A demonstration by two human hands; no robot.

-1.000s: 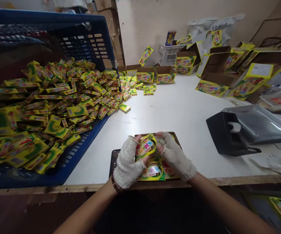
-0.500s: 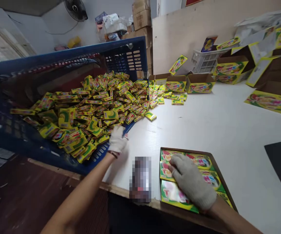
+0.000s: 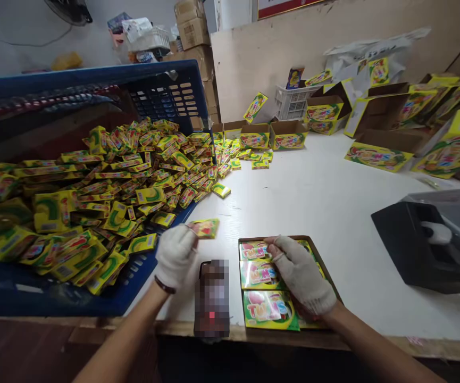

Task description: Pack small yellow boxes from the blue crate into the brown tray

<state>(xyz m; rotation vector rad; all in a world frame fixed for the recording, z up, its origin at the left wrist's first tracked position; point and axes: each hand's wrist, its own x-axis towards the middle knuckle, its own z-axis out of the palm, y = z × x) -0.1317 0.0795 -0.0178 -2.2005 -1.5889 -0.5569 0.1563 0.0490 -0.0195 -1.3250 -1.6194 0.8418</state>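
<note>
My gloved left hand [image 3: 177, 254] pinches a small yellow-green box [image 3: 206, 229] by one end, above the white table beside the blue crate. Piled in the tipped crate [image 3: 118, 306] are many similar small boxes [image 3: 150, 195]. Over a shallow open carton [image 3: 331, 276] is my gloved right hand [image 3: 301, 274], its fingers curled together near the top row. Whatever lies in its fingertips, if anything, is hidden. Flat packs lettered TWINS [image 3: 267, 307] fill the carton in rows, partly covered by that hand. A phone-like dark object [image 3: 211, 298], blurred out, lies between my hands.
Open display cartons [image 3: 289, 139] stand along the back of the table [image 3: 293, 197], near a white basket [image 3: 293, 103]. Loose small boxes spill past the crate's edge. On the right sits a black holder [image 3: 409, 250] with clear plastic. Brown cardboard boxes [image 3: 193, 32] are stacked behind.
My left hand has come away from the crate's edge with a small box in its fingers. My right hand's fingers have drawn together over the carton. The view has swung right.
</note>
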